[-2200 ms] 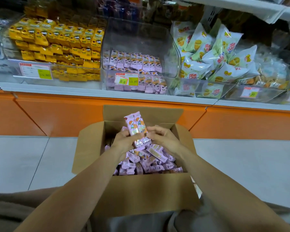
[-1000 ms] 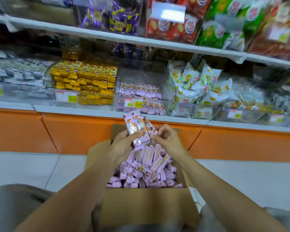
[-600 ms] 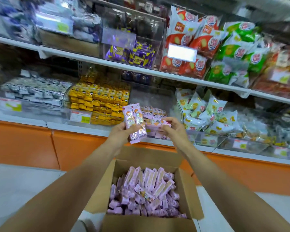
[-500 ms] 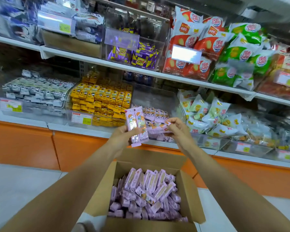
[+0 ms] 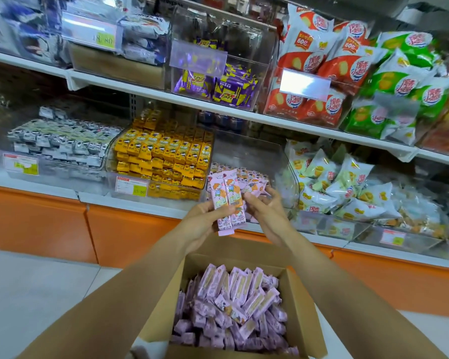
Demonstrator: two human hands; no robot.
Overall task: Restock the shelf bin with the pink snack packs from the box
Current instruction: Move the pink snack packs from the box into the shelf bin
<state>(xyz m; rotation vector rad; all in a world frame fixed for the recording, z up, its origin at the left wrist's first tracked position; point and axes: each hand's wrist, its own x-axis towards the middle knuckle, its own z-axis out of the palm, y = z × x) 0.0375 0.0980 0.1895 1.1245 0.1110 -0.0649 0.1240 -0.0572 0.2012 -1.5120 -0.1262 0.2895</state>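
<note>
Broadly, the shelving [image 5: 151, 93] fills the view above the cardboard box [image 5: 300, 307], cut off at both sides, with much of its stock blurred. The box sits open at the bottom, its near edge out of frame, and is heaped with pink snack packs [image 5: 233, 304] lying every way. Straight above the box stands the clear shelf bin [image 5: 265, 156]. Only a low row of the same packs shows in it, partly hidden behind the hands. Above and left of the box, yellow packs [image 5: 166, 156] are stacked high. Both forearms reach up over the box, with the hands close together in front of the bin. The left hand [image 5: 205, 218] grips two upright packs [image 5: 226, 200] side by side. The right hand [image 5: 266, 207] has its fingers curled just beside them. Whether it pinches a pack or merely overlaps those in the bin cannot be told. The price label [image 5: 131, 186], above and left of the box, is too smeared to read fully.
</note>
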